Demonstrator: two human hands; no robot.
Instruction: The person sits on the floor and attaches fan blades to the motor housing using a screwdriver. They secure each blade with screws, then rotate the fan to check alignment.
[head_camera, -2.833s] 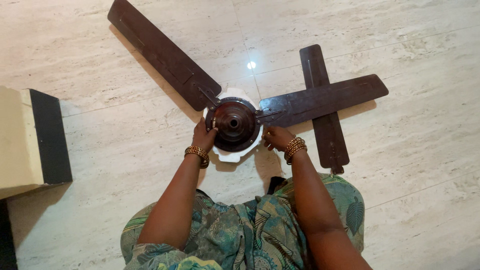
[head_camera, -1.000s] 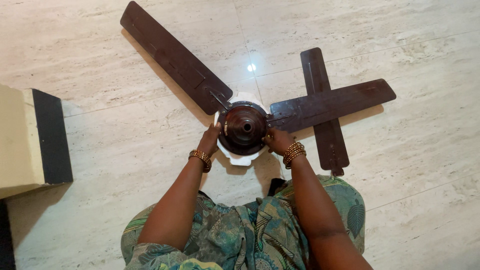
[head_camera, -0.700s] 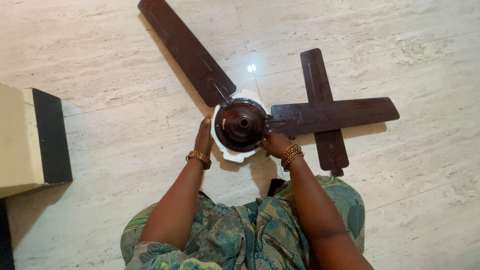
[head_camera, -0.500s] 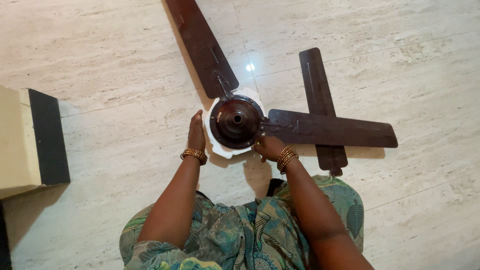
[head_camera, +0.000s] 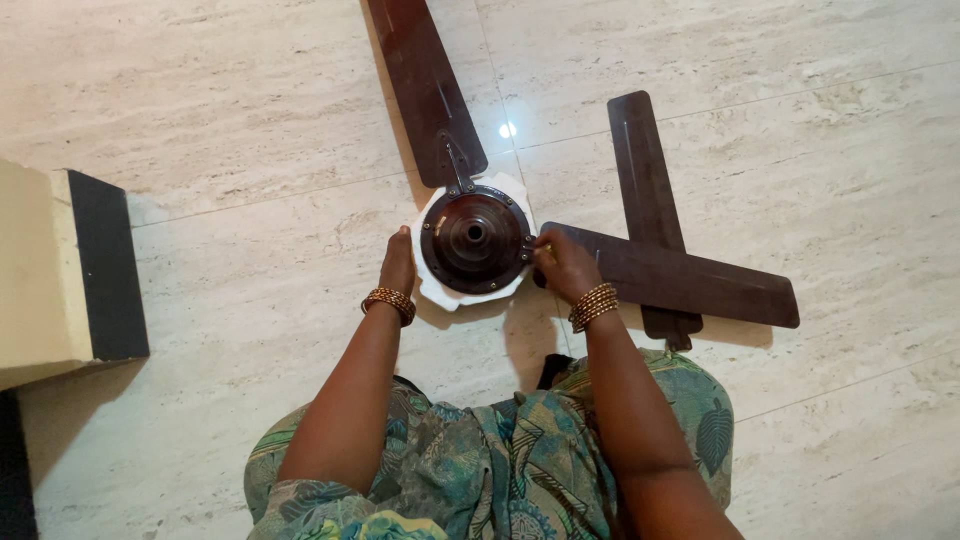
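Head camera, looking straight down from above

One view only, worn on the head and facing the floor from some height. The fan hub sits just beyond the fingertips, near frame centre; forearms and lap fill the lower edge, closest to the lens. A blade runs off the top.

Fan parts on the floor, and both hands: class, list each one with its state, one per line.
Hub: lying flat on a white base.
Upper blade: fixed to the hub.
Right blade: attached at the hub, lying across the loose blade.
Loose blade: detached, flat on the floor.
Left hand: resting against the base's edge.
Right hand: fingers on the right blade's bracket.
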